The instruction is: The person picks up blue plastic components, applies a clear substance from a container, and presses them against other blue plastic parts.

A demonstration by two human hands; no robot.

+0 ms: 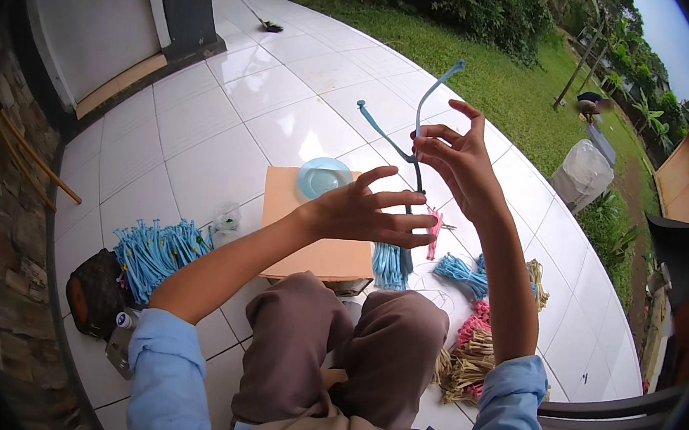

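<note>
My right hand [459, 160] is raised in front of me, with thumb and fingers pinching a thin blue cord [436, 89] that has a knob-like end. The cord forks near the pinch, and a second blue branch [382, 127] ends in a round knob at the upper left. Below the fork a darker length runs down behind the fingertips of my left hand [370, 211]. That hand's fingers are stretched out and apart beside the cord; whether they touch it I cannot tell. Under my hands, a tan board [283, 250] carries a light blue dish [323, 181].
A big pile of blue cords [159, 259] lies left beside a dark bag [95, 295]. More blue bundles [462, 272], a pink bundle [434, 234] and beige bundles [467, 364] lie right. A broom [270, 25] stands at the far left; a person [591, 104] bends over the lawn.
</note>
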